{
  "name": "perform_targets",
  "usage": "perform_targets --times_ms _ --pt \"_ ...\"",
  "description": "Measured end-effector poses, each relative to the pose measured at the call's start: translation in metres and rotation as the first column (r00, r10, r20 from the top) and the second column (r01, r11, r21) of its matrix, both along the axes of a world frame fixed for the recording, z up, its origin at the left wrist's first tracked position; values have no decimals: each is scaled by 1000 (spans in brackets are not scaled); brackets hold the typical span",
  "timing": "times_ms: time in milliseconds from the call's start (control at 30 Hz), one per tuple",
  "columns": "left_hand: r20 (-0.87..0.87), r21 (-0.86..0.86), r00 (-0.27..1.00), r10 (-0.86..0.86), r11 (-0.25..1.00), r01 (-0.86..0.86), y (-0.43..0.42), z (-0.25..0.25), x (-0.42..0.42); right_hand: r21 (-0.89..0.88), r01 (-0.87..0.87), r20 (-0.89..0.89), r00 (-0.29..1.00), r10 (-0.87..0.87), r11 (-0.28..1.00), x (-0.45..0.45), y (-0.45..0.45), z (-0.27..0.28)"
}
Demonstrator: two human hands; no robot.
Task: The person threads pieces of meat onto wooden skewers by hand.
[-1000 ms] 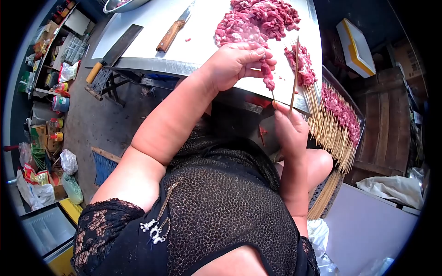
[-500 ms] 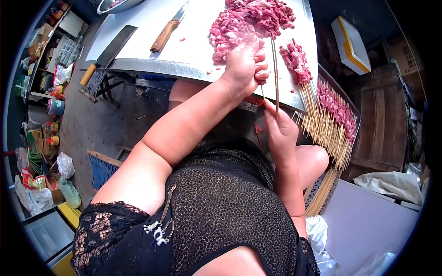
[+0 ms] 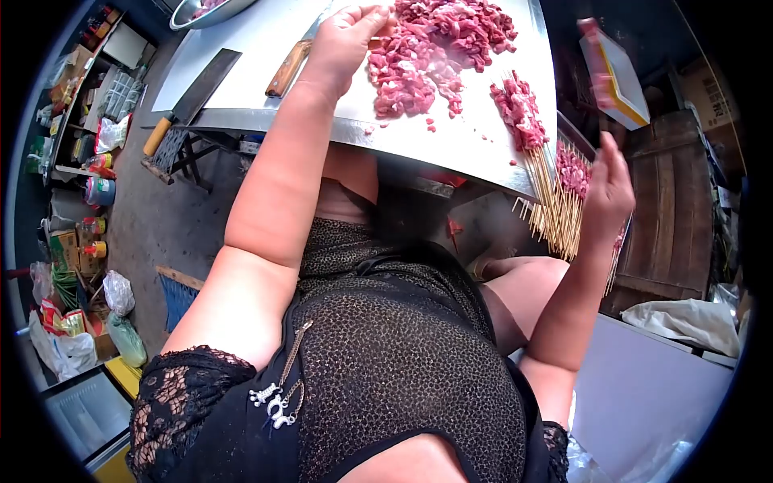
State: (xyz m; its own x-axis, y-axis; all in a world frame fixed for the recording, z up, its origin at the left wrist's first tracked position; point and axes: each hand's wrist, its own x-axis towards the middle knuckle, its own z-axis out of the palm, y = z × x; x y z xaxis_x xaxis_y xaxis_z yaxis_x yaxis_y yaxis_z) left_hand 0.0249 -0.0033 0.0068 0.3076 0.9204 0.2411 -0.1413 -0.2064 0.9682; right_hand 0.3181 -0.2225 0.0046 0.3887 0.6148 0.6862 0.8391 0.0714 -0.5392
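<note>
My left hand (image 3: 342, 48) is over the white board, left of a heap of raw pink meat strips (image 3: 403, 76). Its thumb and fingers are pressed together; whatever they may hold is too small to make out. At the right, my right hand (image 3: 608, 197) is raised beyond the board's edge. It grips the lower end of a skewer of meat (image 3: 596, 64), which points up and is blurred. Loaded skewers (image 3: 519, 113) lie on the board's right part. More loaded skewers (image 3: 573, 171) are in a tray beside it, partly hidden by my right hand.
A cleaver (image 3: 205, 84) and a partly covered wooden-handled knife (image 3: 288, 68) rest on the white board (image 3: 258, 36). A metal bowl (image 3: 211, 14) stands at its far left. Behind the raised skewer is a white and yellow box (image 3: 624, 80). Shelves (image 3: 88, 121) line the left wall.
My left hand has left the skewer, moving left and away from me. My right hand has swung right and up with the skewer, whose meat now shows. The view has shifted slightly.
</note>
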Motion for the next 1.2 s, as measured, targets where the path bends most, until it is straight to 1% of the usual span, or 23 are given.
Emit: perform_targets --times_ms 33,67,100,133,200,233,267,333,367,400,433,467,533,567,600,667,733,767,800,867,900,1000,1200 --pt "-73 1 997 24 1000 -24 2 -3 -4 -295 -22 24 999 31 955 21 3 -18" --pt "-143 4 988 50 999 -49 4 -6 -7 -563 -34 39 997 68 826 22 7 -18" --pt "-235 67 969 78 996 -63 6 -8 -10 -684 94 147 989 11 724 21 6 -19" --pt "-322 130 940 111 989 -73 9 -11 -13 -659 65 121 992 20 750 19 4 -19" --pt "-384 134 916 119 988 -72 14 -14 -16 -550 86 250 966 65 831 18 -1 -13" --pt "-591 207 798 116 978 12 16 -15 -16 -528 127 272 962 26 840 16 -4 -8" --pt "-762 256 635 130 960 111 18 -16 -17 -363 147 402 916 13 920 12 -7 -6" --pt "-824 396 525 213 879 266 28 -37 -20 -334 89 -7 995 -96 938 -13 -16 10" --pt "-850 364 483 211 898 248 23 -29 -20 -325 -103 -268 963 13 940 -17 -23 10" --pt "-874 333 440 207 915 229 16 -17 -21 -265 -283 -510 853 115 922 -27 -27 15" --pt "-874 334 440 208 914 230 11 -8 -24 -258 -365 -677 729 102 895 -42 -34 21" --pt "-854 273 493 164 949 158 6 -1 -28 -233 -441 -759 640 122 867 -57 -37 23" --pt "-830 203 543 124 975 87 3 -3 -33 -237 -498 -802 585 122 834 -77 -36 8" --pt "-586 28 810 -5 999 26 3 -10 -35 -218 -538 -836 533 129 814 -85 -33 -1" --pt "-242 -158 968 -70 987 32 -1 -8 -35 -197 -576 -867 480 133 794 -94 -28 -7" --pt "99 -348 975 -199 911 222 -13 -3 -31 -246 -561 -826 547 132 790 -110 -18 -17" --pt "326 -384 925 -198 866 321 -22 -15 -21 -277 -490 -645 733 218 827 -122 -7 -31" --pt "371 -411 910 -183 847 338 -30 -13 -16 -337 -508 -730 672 121 793 -127 -5 -26" --pt "371 -413 910 -186 845 341 -35 -14 -12 -337 -505 -731 673 117 795 -132 -2 -31" --pt "562 -507 823 -84 752 422 -41 -15 -5 -185 -469 -717 665 207 864 -139 1 -44" --pt "596 -510 798 -85 728 459 -43 -15 -4 -191 -504 -794 584 169 843 -139 -2 -39" --pt "518 -452 852 -79 821 350 -54 -16 4 -166 -509 -804 566 183 844 -143 -7 -44" --pt "519 -497 852 -70 786 368 -58 -18 10 -168 -518 -801 567 190 839 -148 -9 -43"
